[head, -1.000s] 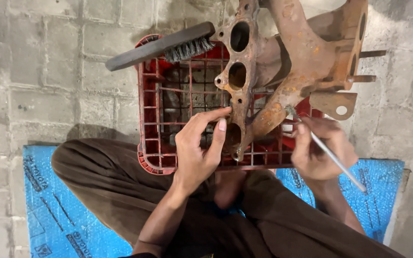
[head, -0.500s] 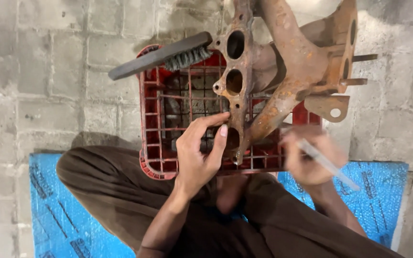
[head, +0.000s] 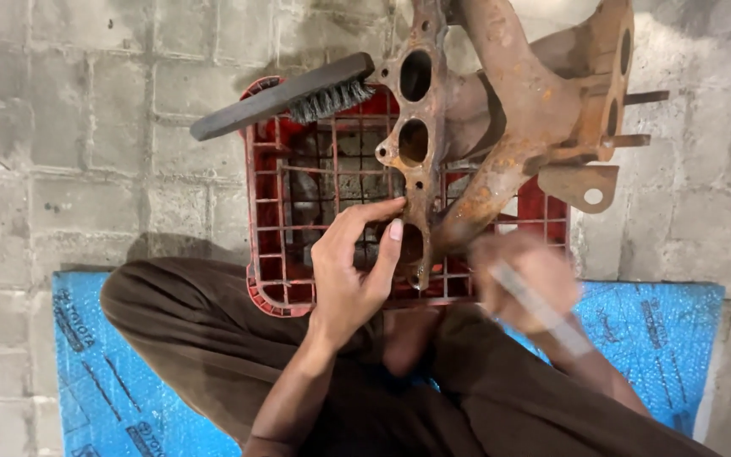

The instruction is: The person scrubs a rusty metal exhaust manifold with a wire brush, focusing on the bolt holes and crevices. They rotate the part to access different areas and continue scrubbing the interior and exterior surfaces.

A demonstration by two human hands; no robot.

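While the left hand (head: 353,271) steadies the rusty manifold (head: 501,144) at its lower flange, the right hand (head: 522,283) works a thin grey tool (head: 543,311) against the metal at about five o'clock from that flange; the hand is blurred, so what kind of tool it is I cannot tell. The left grip is partly curled, thumb and fingertips pressed on the flange edge beside the lowest port, bracing rather than enclosing. The right grip is clenched around the tool's shank.

The manifold lies tilted across the top of a red plastic crate (head: 264,254), its flange with three oval ports running from twelve down to six o'clock, its rusted runners spreading toward two o'clock. A wire brush (head: 285,95) rests on the crate's rim at ten o'clock, untouched. The person sits cross-legged on a blue sheet (head: 112,381) over a block-paved floor (head: 61,127).

By my reading, the step in hand is scraping or picking rust from the lower runner. The next move calls for firm bracing from the left hand, short controlled strokes, and keeping the casting from rocking on the crate.
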